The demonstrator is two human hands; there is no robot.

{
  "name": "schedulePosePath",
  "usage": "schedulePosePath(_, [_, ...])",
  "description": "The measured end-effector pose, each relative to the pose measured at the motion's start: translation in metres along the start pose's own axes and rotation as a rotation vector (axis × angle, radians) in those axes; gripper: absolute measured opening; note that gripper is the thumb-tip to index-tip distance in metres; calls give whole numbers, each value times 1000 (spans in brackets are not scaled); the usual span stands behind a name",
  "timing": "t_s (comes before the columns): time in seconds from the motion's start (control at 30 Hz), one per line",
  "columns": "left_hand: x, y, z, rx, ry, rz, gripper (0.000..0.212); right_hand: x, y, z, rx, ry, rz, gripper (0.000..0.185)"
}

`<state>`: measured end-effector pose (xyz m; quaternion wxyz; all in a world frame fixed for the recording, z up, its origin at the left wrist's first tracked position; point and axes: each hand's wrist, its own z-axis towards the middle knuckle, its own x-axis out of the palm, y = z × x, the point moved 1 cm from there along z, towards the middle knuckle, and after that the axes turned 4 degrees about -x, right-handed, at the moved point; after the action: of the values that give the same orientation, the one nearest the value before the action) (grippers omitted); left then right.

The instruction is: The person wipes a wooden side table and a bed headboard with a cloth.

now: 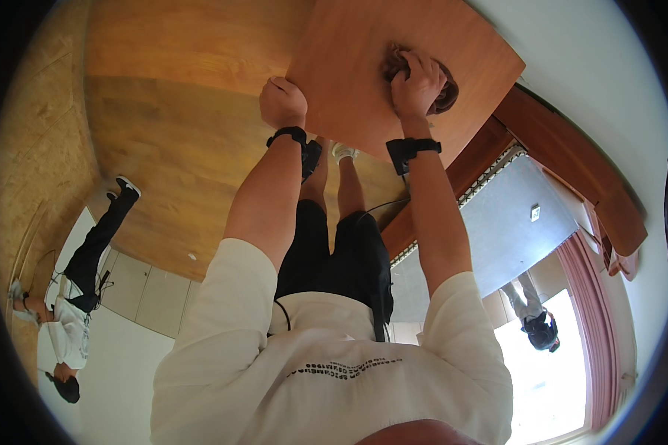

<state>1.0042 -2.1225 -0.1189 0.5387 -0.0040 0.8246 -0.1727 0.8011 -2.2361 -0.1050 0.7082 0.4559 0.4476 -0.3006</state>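
Note:
My right hand (417, 80) presses down on a bunched dark brown cloth (448, 94), its fingers curled over it. The cloth lies on a reddish-brown wooden tabletop (350, 72). My left hand (283, 103) is curled into a fist at the left edge of the same tabletop. Whether its fingers grip that edge is hidden. A black strap with a small device circles each of my wrists.
Wooden flooring (161, 139) spreads on the left. At right stand dark wooden furniture (568, 150) and a grey-blue panel (517, 217) with a small tag. One person (72, 328) is at the far left; another (537, 325) is by the bright window near a pink curtain (584, 311).

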Motion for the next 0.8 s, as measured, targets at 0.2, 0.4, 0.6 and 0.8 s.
schedulePosePath(0.2, [2,6,5,-3,-31,-4,44,-3,36,-24,12,-33,-6,23])
schedulePosePath(0.4, [2,10,3,8,-15,-12,44,8,17,4,-2,-88,-10,17])
schedulePosePath(0.6, [2,5,1,-29,33,-8,45,16,-11,64,-51,-140,27,15])
schedulePosePath(0.8, [3,6,2,-16,1,0,44,10,11,2,-131,-49,37,11])
